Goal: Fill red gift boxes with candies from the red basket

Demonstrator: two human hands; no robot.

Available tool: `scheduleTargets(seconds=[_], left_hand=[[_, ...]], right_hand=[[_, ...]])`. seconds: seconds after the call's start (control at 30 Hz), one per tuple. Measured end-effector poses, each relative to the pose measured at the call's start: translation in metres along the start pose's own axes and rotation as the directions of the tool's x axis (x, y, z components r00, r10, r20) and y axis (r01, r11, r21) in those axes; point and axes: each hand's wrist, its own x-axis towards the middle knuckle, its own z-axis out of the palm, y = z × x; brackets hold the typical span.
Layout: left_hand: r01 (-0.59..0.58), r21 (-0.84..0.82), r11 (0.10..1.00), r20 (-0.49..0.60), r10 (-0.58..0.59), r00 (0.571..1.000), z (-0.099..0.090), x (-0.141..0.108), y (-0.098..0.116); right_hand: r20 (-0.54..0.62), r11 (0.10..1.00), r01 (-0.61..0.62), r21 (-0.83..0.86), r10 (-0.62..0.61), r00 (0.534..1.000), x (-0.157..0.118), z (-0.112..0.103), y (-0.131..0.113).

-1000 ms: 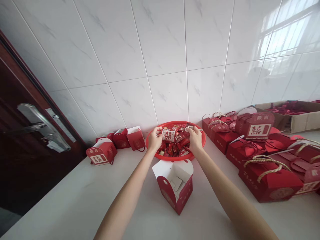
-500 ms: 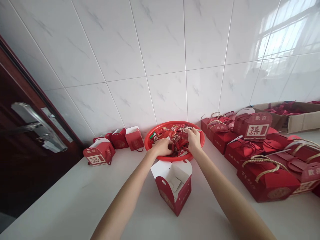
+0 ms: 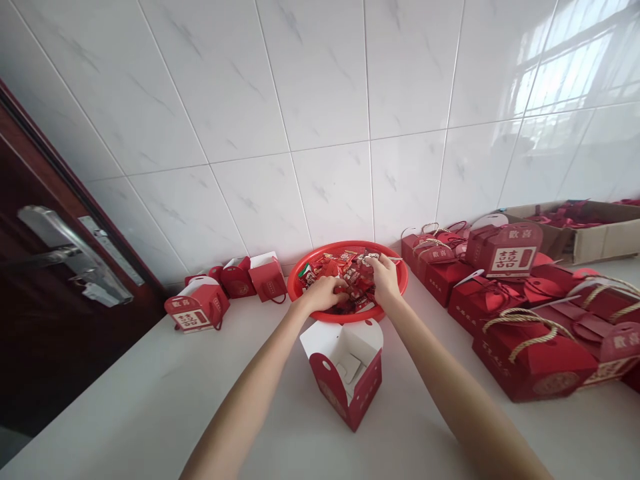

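Both my hands reach into a red plastic basket heaped with wrapped candies, mostly in red wrappers. My left hand is at the front left of the heap, its fingers bent together among the candies; what they pinch is hidden. On the right side, my right hand closes thumb and fingers on a candy with a pale, dark-marked wrapper. A thin white stick shows beside its knuckles. Between my forearms stands an open red gift box, white inside, with its flaps raised; no candies show in it.
Several red gift boxes with rope or ribbon handles crowd the right side. Behind them is a cardboard carton of red ribbons. A few small red boxes stand at the left, near a dark door. A tiled wall backs the table.
My left hand has shifted slightly within the heap, and a pale piece seen at its fingers earlier no longer shows. The right hand stays almost in place. The open box has not moved.
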Motion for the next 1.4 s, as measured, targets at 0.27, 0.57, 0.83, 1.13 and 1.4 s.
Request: scheduleTargets(seconds=[0.27,0.57,0.83,1.13,1.4], left_hand=[[-0.051,-0.23,0.972,-0.22,-0.001,0.975,0.0,0.002,-0.006],[-0.106,-0.465,0.879,-0.264,-0.024,0.964,0.0,0.0,-0.012],[-0.131,-0.586,0.8,-0.235,-0.012,0.972,0.001,0.0,-0.012],[-0.09,-0.608,0.789,-0.216,-0.055,0.975,0.0,-0.002,-0.009],[-0.04,-0.585,0.81,-0.21,-0.103,0.972,-0.004,-0.004,-0.006]], right_hand=[[0.01,1.0,0.013,0.006,-0.013,1.0,0.0,-0.001,0.0],[0.04,0.999,0.008,-0.032,-0.007,0.999,0.0,-0.002,0.002],[0.142,0.998,-0.017,-0.061,0.026,0.99,-0.007,-0.001,-0.007],[0.231,0.997,-0.025,-0.067,0.039,0.972,-0.014,0.001,-0.01],[0.223,0.999,0.017,-0.036,-0.008,0.975,-0.012,0.0,-0.01]])
